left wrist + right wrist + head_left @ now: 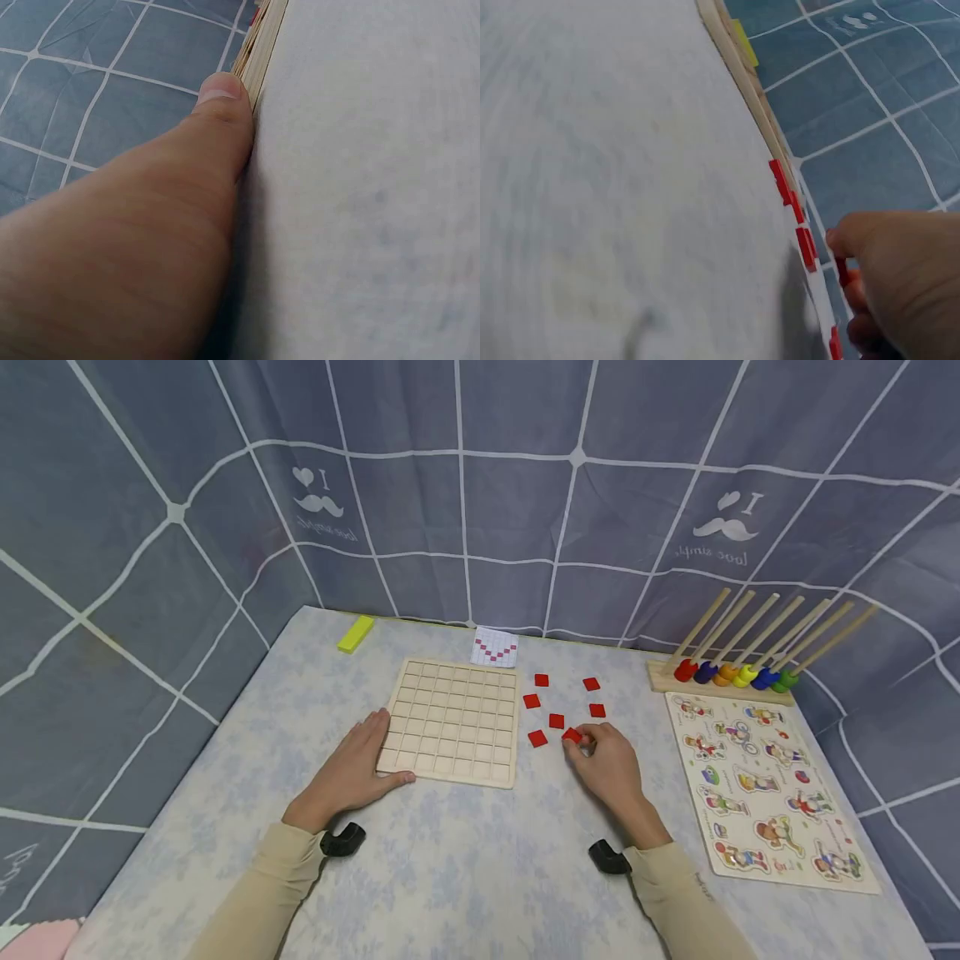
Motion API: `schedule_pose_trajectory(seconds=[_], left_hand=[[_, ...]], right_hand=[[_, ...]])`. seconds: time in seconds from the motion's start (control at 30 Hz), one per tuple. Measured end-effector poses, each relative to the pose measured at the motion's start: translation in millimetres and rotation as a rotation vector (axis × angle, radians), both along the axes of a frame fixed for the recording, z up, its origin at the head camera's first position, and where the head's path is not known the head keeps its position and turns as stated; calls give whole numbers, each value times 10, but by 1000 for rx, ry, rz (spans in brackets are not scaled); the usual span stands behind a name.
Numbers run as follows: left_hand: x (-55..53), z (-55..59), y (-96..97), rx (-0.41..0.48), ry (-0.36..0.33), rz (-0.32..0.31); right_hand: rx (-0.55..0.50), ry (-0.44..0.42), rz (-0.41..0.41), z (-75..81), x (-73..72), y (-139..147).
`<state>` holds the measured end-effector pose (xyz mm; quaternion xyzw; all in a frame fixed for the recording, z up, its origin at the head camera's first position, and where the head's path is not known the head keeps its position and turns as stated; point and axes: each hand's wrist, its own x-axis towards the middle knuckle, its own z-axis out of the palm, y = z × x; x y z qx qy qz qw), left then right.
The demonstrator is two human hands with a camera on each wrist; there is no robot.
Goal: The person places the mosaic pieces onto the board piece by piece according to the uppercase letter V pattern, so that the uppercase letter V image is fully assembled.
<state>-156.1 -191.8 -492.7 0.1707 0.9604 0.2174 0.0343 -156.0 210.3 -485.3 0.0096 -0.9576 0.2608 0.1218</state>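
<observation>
A square wooden grid board (453, 722) lies on the table, its cells bare. My left hand (352, 768) rests at the board's lower left corner, fingers along the left side and thumb at the near edge; the left wrist view shows the thumb (223, 101) touching that edge. To the right of the board, my right hand (611, 764) pinches a red square tile (572, 735) between thumb and fingers. In the right wrist view this tile (842, 270) is mostly hidden by the hand. Several other red tiles (556, 721) lie scattered nearby.
A pattern card (494, 647) with a pink V of squares lies behind the board. A yellow block (356, 634) is at the back left. On the right stand a peg rack (660, 677) with coloured rings and a wooden picture puzzle (772, 793). A grid-patterned curtain borders the table.
</observation>
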Motion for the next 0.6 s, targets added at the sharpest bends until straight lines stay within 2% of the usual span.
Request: schedule_pose_trajectory(seconds=[0.1, 0.23, 0.43, 0.6], left_hand=[[-2, -5, -3, -4, -6, 4], [-18, -15, -2, -10, -3, 0], [-69, 17, -9, -10, 15, -14], [-47, 12, -15, -19, 2, -12]], right_hand=[[-21, 40, 60, 32, -12, -127], [-30, 49, 158, 48, -47, -345], [-47, 16, 295, 128, -95, -752], [-57, -6, 383, 129, -118, -1063]])
